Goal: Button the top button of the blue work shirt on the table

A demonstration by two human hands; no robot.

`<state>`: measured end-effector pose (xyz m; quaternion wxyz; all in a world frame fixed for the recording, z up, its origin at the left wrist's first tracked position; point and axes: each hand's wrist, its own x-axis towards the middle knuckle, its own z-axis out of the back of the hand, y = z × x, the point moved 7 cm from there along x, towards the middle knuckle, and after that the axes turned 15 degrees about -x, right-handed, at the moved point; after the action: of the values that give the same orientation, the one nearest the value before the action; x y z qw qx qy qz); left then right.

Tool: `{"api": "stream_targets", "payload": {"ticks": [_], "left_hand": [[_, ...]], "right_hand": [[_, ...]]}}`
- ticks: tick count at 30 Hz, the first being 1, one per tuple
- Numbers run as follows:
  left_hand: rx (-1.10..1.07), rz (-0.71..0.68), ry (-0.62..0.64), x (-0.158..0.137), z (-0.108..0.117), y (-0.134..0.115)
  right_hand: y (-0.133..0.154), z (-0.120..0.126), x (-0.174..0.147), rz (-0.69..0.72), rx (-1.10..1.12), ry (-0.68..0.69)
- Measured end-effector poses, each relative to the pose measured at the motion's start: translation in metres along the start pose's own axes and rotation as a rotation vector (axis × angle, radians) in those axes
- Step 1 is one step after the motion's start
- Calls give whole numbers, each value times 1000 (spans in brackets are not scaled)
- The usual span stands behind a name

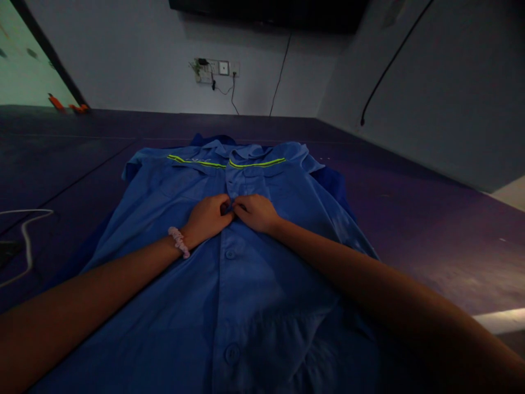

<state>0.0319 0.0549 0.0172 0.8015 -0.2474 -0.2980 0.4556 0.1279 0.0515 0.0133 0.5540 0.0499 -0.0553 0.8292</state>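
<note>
A blue work shirt [262,279] lies spread face up, its collar pointing away from me and yellow-green piping across the chest. My left hand [211,216], with a pink scrunchie [179,242] at the wrist, pinches the front placket at mid-chest. Right beside it my right hand [256,212] pinches the same edge, fingertips nearly touching the left ones. What sits between the fingertips, perhaps a button, is hidden. Below the hands, a button [230,254] and a lower button [232,354] show on the placket.
Darker blue cloth [331,183] shows under the shirt on the purple surface [410,219]. A white cable [28,241] lies at the left. Wall sockets [213,68] with cords, a hanging black cable [394,60] and a dark screen [270,13] are beyond.
</note>
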Motion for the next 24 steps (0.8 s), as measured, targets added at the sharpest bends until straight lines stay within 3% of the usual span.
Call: {"api": "stream_targets", "payload": {"ticks": [13, 24], "left_hand": [[1, -18, -1, 1, 2, -2], [-34, -14, -13, -1, 1, 1]], "right_hand": [[0, 2, 0, 3, 46, -49], [0, -1, 0, 7, 19, 11]]}}
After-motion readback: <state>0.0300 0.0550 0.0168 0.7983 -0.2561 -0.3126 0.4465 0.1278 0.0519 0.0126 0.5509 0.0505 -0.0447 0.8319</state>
